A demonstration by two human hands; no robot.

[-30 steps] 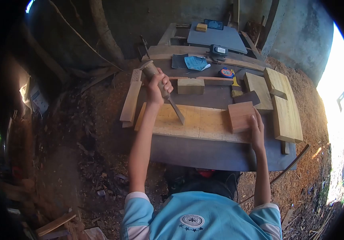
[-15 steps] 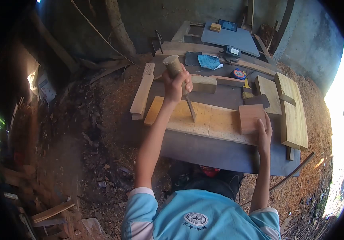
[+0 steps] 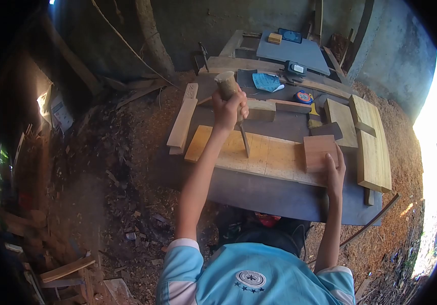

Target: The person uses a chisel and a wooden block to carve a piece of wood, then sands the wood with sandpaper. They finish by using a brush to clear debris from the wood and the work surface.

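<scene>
My left hand (image 3: 230, 111) is wrapped round the thick wooden handle of a chisel (image 3: 245, 140). Its blade slants down, with the tip at a pencil line on a long yellowish board (image 3: 284, 156). In my right hand (image 3: 335, 172) is a flat, reddish-brown wooden block (image 3: 319, 151), gripped by its right side. That block is over the right end of the board and hides part of it. Several lines run across the board, which lies along the near side of the dark worktable (image 3: 274, 192).
Wood pieces (image 3: 376, 152) stand at the right and another piece (image 3: 182, 122) lies left. Behind the board are a wooden block (image 3: 259, 110), a tape measure (image 3: 303, 96), blue sandpaper (image 3: 266, 82) and a black device (image 3: 294, 68). A phone (image 3: 290, 35) rests at the back.
The top of the chisel handle has swung slightly right, so the chisel is a little more upright. Its tip stays at about the same spot. My right hand and the block look unmoved.
</scene>
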